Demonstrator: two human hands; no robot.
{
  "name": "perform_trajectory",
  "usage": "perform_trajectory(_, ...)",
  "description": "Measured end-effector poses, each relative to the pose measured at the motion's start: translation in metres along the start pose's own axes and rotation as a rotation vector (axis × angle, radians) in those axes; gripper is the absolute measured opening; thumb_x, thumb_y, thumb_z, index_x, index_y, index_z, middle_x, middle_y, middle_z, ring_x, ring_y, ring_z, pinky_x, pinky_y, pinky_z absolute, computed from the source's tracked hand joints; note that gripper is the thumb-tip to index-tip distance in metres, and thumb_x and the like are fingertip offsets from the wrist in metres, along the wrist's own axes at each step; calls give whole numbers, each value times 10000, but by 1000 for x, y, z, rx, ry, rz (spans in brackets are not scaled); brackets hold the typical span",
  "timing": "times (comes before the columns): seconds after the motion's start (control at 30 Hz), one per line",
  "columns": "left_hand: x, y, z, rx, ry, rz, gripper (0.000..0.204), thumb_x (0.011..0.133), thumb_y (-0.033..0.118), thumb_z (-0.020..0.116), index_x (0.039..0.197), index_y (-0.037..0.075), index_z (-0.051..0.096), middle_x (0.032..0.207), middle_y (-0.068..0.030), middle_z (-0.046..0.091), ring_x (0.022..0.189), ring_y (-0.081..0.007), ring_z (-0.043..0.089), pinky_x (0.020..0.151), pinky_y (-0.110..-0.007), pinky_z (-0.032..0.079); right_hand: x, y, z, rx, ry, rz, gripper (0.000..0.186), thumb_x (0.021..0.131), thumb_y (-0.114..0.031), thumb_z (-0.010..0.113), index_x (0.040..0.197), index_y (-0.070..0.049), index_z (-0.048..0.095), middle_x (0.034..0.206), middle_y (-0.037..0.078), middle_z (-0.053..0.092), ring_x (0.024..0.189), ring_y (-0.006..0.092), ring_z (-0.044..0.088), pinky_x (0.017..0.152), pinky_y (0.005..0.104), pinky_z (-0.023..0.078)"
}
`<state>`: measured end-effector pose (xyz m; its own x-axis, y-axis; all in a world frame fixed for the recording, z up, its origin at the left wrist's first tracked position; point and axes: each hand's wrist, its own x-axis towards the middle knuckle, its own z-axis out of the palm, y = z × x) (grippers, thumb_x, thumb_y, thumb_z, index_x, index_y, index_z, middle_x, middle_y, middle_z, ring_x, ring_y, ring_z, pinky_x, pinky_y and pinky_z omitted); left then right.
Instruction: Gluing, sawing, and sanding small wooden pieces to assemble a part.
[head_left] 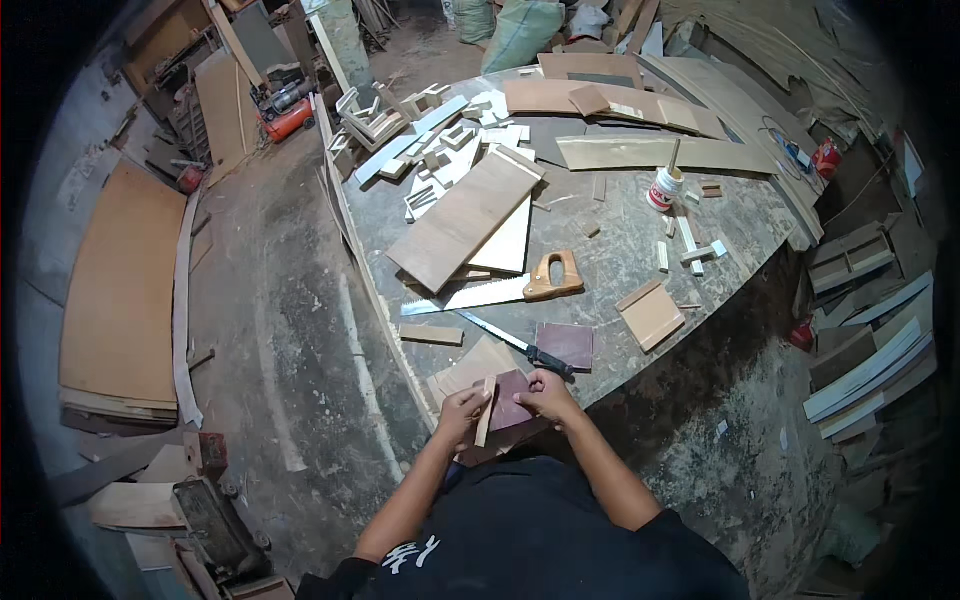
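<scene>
Near the table's front corner, my left hand (461,413) is closed around a narrow wooden strip (484,420) that stands tilted. My right hand (547,396) pinches the edge of a maroon square sheet (508,402), which looks like sandpaper; the strip lies against the sheet's left side. Beneath them is a light brown board (450,381). Just beyond my right hand lies a narrow-bladed saw with a black handle (548,360), beside a second maroon square (566,346). Farther off rests a handsaw (553,277) with a wooden grip.
A short wood block (431,334) lies left of the saws. Behind are a large brown board (468,215) and a pile of pale wood offcuts (450,165). A glue bottle (664,188) and a small square panel (650,315) are at right. An orange compressor (288,120) stands on the floor.
</scene>
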<state>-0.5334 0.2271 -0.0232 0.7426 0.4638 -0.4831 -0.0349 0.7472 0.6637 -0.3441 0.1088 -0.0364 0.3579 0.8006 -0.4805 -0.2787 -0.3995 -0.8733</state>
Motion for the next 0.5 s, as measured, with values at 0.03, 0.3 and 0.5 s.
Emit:
perform_trajectory(0.03,0,-1,-4,207,95,-24,355,968,235,671,1218,-17,660,1052,-71,709,919,-153,666,818,-308,545,4,4,3,-243,94,-80,316,778,-108,831,999,-40,615,773,20,646,715,138,634,623,292,521)
perform_trajectory(0.3,4,-15,-24,788,298,101,292,889,213,733,1076,-10,748,929,-91,759,831,-132,688,756,-282,539,4,-9,36,-871,260,-188,478,767,-192,819,1134,-74,536,1002,207,664,984,438,642,810,533,508)
perform_trajectory(0.5,1,-15,-14,1024,360,271,251,850,234,726,938,1,757,809,-185,733,734,-252,727,684,-352,543,0,-2,38,-997,210,-315,455,819,-195,773,1224,-143,573,1092,191,610,1036,414,620,837,499,523)
